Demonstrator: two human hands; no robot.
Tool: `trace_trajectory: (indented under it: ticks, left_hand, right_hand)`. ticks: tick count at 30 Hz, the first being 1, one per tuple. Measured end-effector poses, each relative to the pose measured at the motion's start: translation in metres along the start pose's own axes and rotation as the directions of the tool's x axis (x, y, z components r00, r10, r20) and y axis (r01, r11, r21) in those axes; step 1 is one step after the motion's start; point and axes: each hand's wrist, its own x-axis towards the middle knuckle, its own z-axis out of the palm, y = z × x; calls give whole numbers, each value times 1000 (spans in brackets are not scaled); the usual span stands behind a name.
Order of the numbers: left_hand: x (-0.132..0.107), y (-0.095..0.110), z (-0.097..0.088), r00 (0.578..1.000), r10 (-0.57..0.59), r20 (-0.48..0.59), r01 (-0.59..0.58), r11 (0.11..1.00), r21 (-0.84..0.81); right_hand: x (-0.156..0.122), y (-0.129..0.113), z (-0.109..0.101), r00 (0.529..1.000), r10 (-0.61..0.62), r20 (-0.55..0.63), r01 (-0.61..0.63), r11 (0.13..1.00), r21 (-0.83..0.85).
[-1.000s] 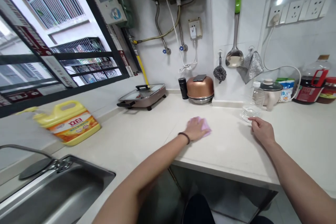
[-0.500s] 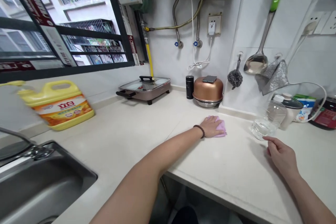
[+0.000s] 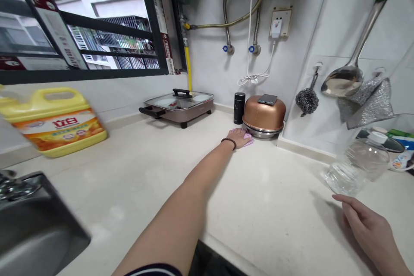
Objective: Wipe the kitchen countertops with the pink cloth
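My left hand (image 3: 238,137) is stretched far forward and lies flat on a pink cloth (image 3: 247,138), pressing it onto the pale countertop (image 3: 181,168) right in front of the copper-coloured pot (image 3: 264,114). A dark bead bracelet circles that wrist. My right hand (image 3: 362,222) rests on the counter at the lower right, fingers loosely extended and holding nothing, just short of a clear plastic bottle (image 3: 357,167) that tilts beside it.
A yellow detergent jug (image 3: 51,120) stands by the window at left, a steel sink (image 3: 29,228) at lower left. At the back wall sit an electric grill pan with glass lid (image 3: 177,105) and a black flask (image 3: 239,108). A ladle (image 3: 347,77), scrubber and cloth hang at right.
My left hand has pushed the pink cloth away from me toward the back wall, up to the copper pot. My right hand has stayed by the clear bottle while the view swung right.
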Motion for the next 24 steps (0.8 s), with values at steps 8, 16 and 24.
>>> trace_trajectory:
  ticks: [8,16,24]
  left_hand:
    - [28,-31,1,995,-93,-21,92,996,-13]
    - [-15,-136,-14,929,-366,-50,366,930,6]
    - [-85,-185,-30,872,-489,-17,489,872,29]
  right_hand:
    - [1,7,-5,1000,19,21,-19,1000,-15]
    - [8,24,-10,998,-6,63,8,999,-47]
    - [4,18,-4,998,25,54,-19,994,-106]
